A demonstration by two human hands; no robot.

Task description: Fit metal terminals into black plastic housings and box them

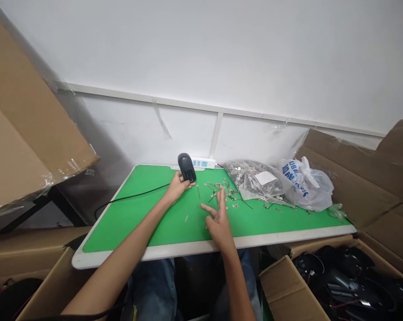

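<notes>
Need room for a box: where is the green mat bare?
Bare: the green mat at its left end, between the black cable and the left forearm, and the front strip right of the right hand. Crowded: metal parts and bags at the back right.

I see a small assembly workshop: a green-topped work table against a bare white wall, loose metal parts scattered on it beside a clear bag of more, a power strip, a black corded device, and open cardboard cartons crowding both sides.
</notes>
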